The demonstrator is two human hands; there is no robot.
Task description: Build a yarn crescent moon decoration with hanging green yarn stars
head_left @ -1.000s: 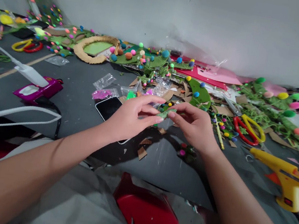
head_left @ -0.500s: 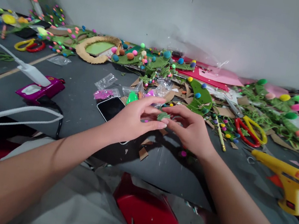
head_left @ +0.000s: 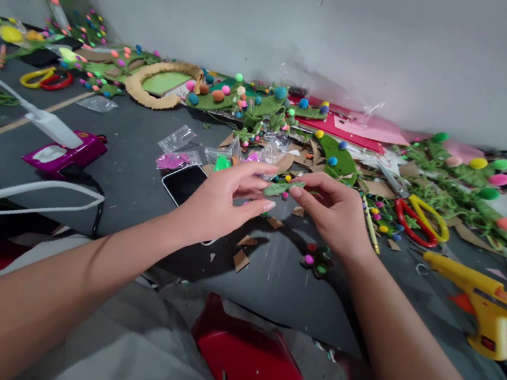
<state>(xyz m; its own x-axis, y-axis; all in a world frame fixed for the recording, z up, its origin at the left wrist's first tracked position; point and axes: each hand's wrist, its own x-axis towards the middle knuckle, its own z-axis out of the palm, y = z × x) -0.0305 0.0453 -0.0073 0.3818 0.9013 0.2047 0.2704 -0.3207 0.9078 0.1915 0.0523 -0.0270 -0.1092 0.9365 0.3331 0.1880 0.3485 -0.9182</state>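
And here, right at the centre, a small green piece (head_left: 277, 189) is held up above the table (head_left: 147, 136), its near end pinched between thumb and fingers of the right hand (head_left: 335, 218). The left hand (head_left: 214, 200) is brought close on the other side, thumb and forefinger parted around the free end; whether that end is touched by the inner fingers cannot be told. The hands are apart, with the piece spanning the gap.

Very light, by the look of it, thin and soft like felt or leaf-shaped cloth; no slipperiness is expected, but a bend or crease could easily be put in by a hard squeeze. It is best taken by the edges or an end, flat between fingertip pads, with the middle left unpressed.

Just below, a dark cluster with coloured balls (head_left: 318, 261) is seen lying near cardboard scraps (head_left: 241, 260). A phone (head_left: 183, 182) is partly covered by the left hand, and small plastic bags (head_left: 177, 159) are strewn beyond it. Out to the right, a pencil (head_left: 372, 227) is passed, then red-and-yellow scissors (head_left: 416, 217), then a yellow glue gun (head_left: 481, 287). Far left, a white plug (head_left: 56, 127) is seated in a purple device (head_left: 68, 153).
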